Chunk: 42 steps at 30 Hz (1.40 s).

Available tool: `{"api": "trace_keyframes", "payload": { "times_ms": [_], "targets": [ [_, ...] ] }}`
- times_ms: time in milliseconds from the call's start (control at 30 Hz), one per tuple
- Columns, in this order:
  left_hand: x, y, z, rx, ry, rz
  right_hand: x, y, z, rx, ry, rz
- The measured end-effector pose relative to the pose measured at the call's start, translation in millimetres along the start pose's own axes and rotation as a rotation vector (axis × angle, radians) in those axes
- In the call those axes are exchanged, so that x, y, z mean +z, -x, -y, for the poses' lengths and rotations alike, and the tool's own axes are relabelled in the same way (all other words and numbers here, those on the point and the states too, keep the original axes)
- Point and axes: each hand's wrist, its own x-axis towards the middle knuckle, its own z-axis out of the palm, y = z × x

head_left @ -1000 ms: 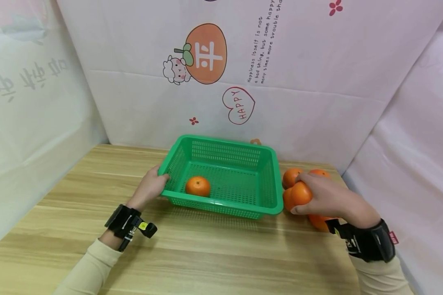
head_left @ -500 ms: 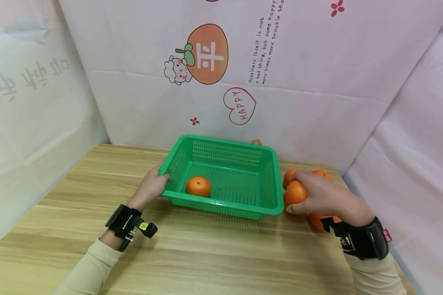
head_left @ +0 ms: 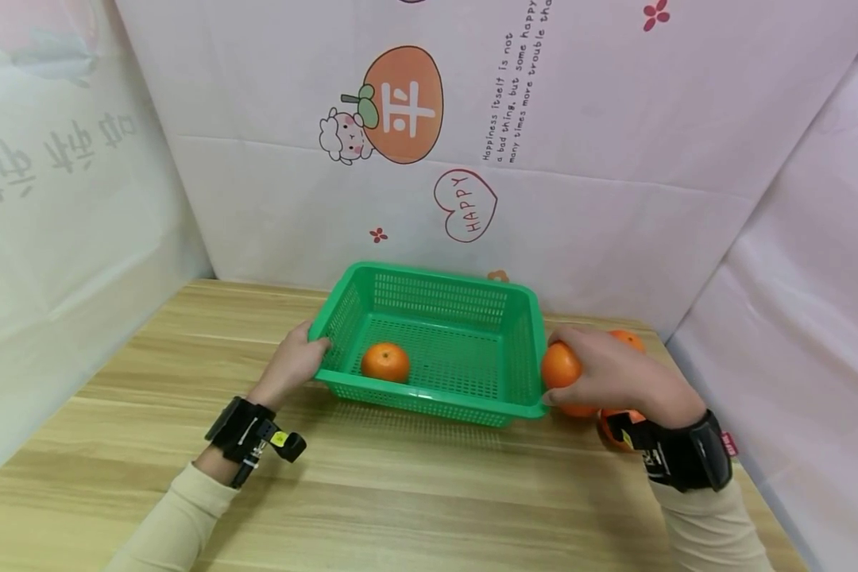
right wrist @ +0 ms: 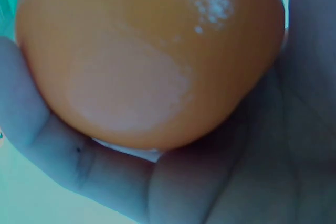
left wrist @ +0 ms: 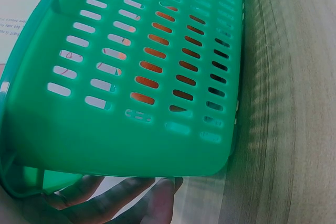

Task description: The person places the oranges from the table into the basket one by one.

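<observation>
The green basket [head_left: 454,349] holds one orange [head_left: 385,363] near its front wall — the left hand [head_left: 295,364] grips its left end. The right hand [head_left: 610,372] curls round a second orange [head_left: 561,367] just outside the basket's right end — more oranges [head_left: 627,340] lie nearby.

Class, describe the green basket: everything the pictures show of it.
The green basket looks like plastic: rectangular and open-topped, with a broad rim, slotted walls and a perforated floor. It appears to stand upright on the wood-grained table. The left hand grips its left end, and one orange lies inside, near the front-left corner. The right hand, holding another orange, is at its right end; whether either touches it is unclear.
</observation>
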Motion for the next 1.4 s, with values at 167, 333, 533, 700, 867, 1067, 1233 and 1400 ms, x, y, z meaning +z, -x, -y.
{"api": "trace_keyframes", "payload": {
  "times_ms": [167,333,533,700,867,1067,1233,1400],
  "targets": [
    [-0.2,-0.2,-0.6,0.002,0.001,-0.008,1,-3,3,-0.021,-0.016,-0.001],
    [0.8,0.5,-1.4,0.003,0.004,-0.008,3,-5,4,-0.027,-0.029,-0.01],
    [0.6,1.7,-0.5,-0.003,-0.001,-0.012,3,-8,5,-0.016,-0.03,0.008],
    [1.6,2.6,-0.4,-0.005,0.001,-0.006,3,-11,9,-0.012,-0.041,0.023],
    [2.2,3.4,-2.7,-0.009,0.004,-0.003,4,-13,12,-0.012,-0.036,0.026],
    [1.1,3.1,-4.8,-0.006,-0.004,-0.001,3,-16,15,0.01,-0.002,0.034],
    [0.5,2.5,-4.4,-0.001,-0.012,-0.003,3,-19,18,0.02,0.011,0.064],
    [1.0,2.0,-4.0,0.002,-0.009,-0.004,0,-24,23,0.006,0.013,0.086]
  ]
}}
